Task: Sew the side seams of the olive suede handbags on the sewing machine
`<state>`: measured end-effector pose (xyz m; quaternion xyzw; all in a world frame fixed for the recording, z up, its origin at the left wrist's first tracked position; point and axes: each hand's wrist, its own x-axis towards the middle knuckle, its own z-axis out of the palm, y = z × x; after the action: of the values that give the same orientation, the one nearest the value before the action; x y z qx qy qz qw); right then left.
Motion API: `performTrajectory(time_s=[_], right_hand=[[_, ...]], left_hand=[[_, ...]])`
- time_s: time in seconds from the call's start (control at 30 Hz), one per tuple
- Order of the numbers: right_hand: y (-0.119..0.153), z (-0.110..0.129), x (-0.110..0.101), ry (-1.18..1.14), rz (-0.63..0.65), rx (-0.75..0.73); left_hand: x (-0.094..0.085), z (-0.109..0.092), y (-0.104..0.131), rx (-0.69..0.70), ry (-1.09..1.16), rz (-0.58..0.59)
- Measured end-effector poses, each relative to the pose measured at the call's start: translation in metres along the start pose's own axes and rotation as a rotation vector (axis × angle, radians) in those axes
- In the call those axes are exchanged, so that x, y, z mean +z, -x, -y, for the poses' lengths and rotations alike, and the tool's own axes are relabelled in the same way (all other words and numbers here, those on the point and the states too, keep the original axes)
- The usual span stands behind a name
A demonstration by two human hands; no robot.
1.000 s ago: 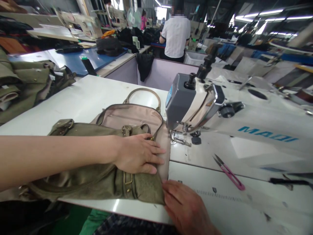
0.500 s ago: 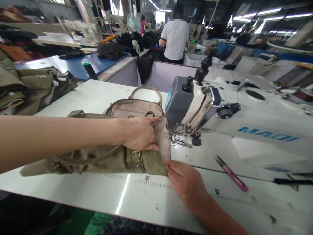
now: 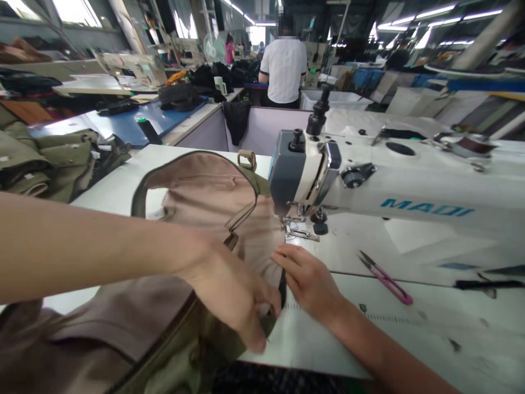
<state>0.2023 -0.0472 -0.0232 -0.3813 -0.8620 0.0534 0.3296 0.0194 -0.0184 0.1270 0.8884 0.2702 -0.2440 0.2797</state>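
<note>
An olive-green bag [image 3: 254,186] lies spread open on the white sewing table, its pinkish-beige lining [image 3: 205,202] facing up and a zip along its edge. My left hand [image 3: 229,290] reaches across from the left, with curled fingers closed on the bag's near right edge. That edge is partly hidden under the hand and slightly blurred. My right hand [image 3: 307,279] pinches the lining's right edge, just in front of the presser foot [image 3: 301,234]. The sewing machine head [image 3: 291,169] stands over the bag's right side.
Pink-handled thread snips [image 3: 388,279] lie on the table at right, near a black-handled tool [image 3: 488,284]. Folded olive pieces [image 3: 41,158] are heaped at left. A black thread cone [image 3: 148,131] stands behind. A person in a white top [image 3: 284,71] works further back.
The bag has been opened out, showing much more lining, and its near part now hangs toward me. My left hand moved down and nearer; my right hand moved slightly up along the edge.
</note>
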Motion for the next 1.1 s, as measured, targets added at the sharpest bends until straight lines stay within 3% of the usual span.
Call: performTrajectory(time_s=[0.07, 0.17, 0.27, 0.4, 0.5, 0.63, 0.73, 0.9, 1.0, 1.1], right_hand=[[0.008, 0.01, -0.002, -0.06, -0.003, 0.054], [0.018, 0.024, -0.004, -0.092, -0.003, 0.099], [0.022, 0.031, -0.005, -0.093, -0.022, 0.133], [0.023, 0.033, -0.005, -0.172, -0.043, 0.244], [0.025, 0.036, -0.005, -0.219, -0.01, 0.287], [0.022, 0.04, -0.009, -0.251, 0.093, 0.365], [0.018, 0.039, -0.012, -0.383, 0.147, 0.49], [0.013, 0.034, -0.01, -0.637, 0.1, 0.705], [0.013, 0.035, -0.009, -0.543, 0.172, 0.624], [0.014, 0.039, -0.01, -0.295, 0.162, 0.405]], left_hand=[[0.009, 0.006, -0.003, 0.001, -0.011, 0.027], [0.035, 0.017, -0.005, 0.09, -0.191, -0.269], [0.052, 0.025, -0.003, 0.091, -0.213, -0.391], [0.043, 0.034, 0.003, -0.003, -0.113, -0.249], [0.032, 0.038, 0.008, 0.046, -0.13, -0.119], [0.022, 0.036, 0.016, 0.134, -0.197, -0.047], [0.011, 0.029, 0.028, 0.21, -0.174, -0.095], [0.001, 0.011, 0.045, 0.273, 0.032, -0.22], [0.008, 0.005, 0.043, 0.364, 0.167, -0.173], [0.018, 0.009, 0.034, 0.33, 0.252, -0.154]])
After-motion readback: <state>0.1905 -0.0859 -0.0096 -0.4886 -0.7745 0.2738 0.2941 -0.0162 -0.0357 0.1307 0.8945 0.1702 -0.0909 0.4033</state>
